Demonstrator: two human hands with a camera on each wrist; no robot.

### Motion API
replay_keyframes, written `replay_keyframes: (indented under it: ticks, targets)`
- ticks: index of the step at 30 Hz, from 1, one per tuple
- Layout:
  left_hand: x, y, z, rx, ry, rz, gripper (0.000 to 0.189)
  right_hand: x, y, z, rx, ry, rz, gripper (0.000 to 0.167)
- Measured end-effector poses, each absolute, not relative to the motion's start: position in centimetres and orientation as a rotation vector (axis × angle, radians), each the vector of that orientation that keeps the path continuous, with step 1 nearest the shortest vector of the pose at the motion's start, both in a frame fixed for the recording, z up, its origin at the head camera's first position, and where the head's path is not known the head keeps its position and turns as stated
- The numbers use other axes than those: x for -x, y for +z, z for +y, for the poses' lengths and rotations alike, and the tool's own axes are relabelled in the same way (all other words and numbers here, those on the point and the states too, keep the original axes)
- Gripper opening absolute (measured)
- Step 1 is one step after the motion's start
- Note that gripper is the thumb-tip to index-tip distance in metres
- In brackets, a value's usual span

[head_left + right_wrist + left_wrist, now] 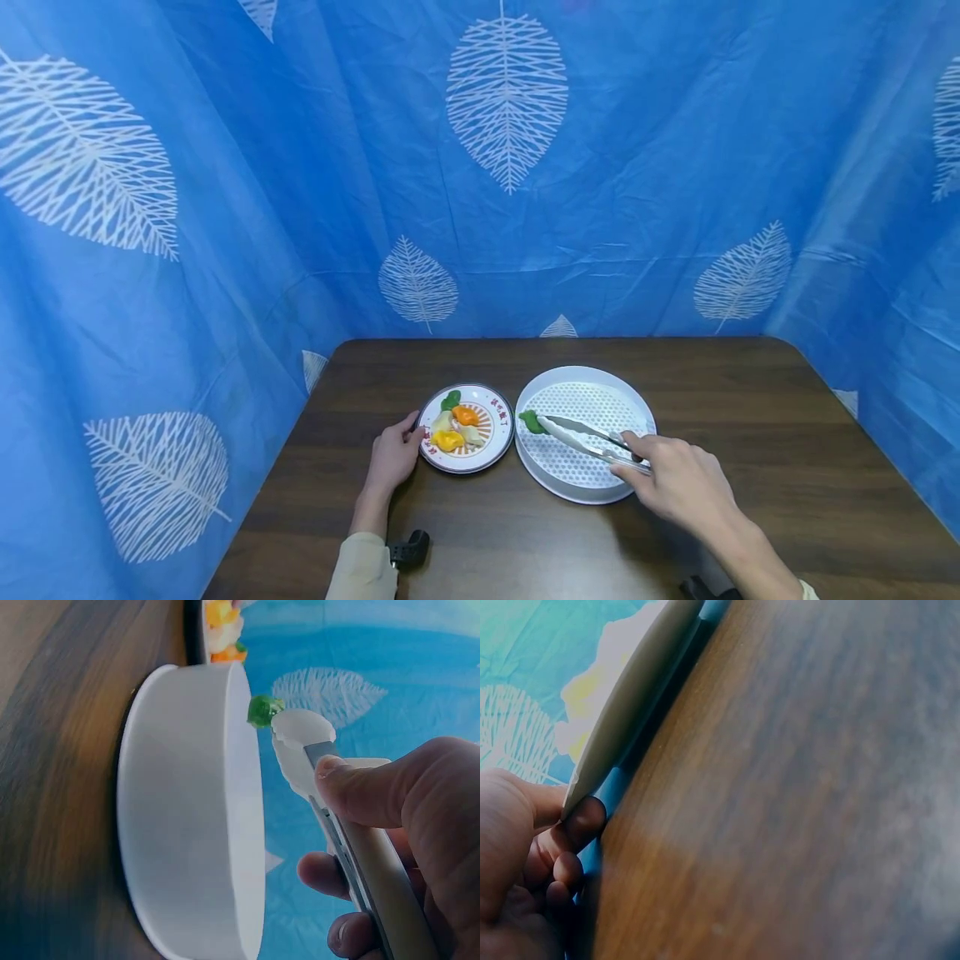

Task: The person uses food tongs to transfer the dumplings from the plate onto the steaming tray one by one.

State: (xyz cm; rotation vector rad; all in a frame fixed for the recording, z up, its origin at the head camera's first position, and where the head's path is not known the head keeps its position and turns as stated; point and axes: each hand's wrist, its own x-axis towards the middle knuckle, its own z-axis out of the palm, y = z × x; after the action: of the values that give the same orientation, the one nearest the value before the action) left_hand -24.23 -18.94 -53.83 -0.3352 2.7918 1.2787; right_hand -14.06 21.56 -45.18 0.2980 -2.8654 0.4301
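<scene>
My left hand [395,454] pinches the left rim of a small white plate [501,437], thumb on top and fingertips underneath. On the plate lie several dumplings: a green dumpling [451,400], an orange dumpling [466,416], a yellow dumpling [447,440] and pale ones. In my right hand [686,483] is a pair of tongs [375,870], gripped with the thumb on one arm and fingers on the other. The white tips of the tongs hold another green dumpling [262,711] over the left side of a round white steamer basket [585,400].
The basket has a perforated base and a raised wall [176,802]. It stands just right of the plate on a dark wooden table [465,533]. A blue curtain [360,167] with white leaf prints surrounds the back and sides.
</scene>
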Motion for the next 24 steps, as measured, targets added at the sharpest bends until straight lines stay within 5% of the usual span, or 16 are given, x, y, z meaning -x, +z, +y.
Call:
replay_keyframes:
  ticks: [24]
  targets:
    - [24.2, -54.0, -19.0, 0.318, 1.277, 2.802, 0.051, 14.7, -46.5, 21.5, -0.262, 0.332, -3.060, 0.055]
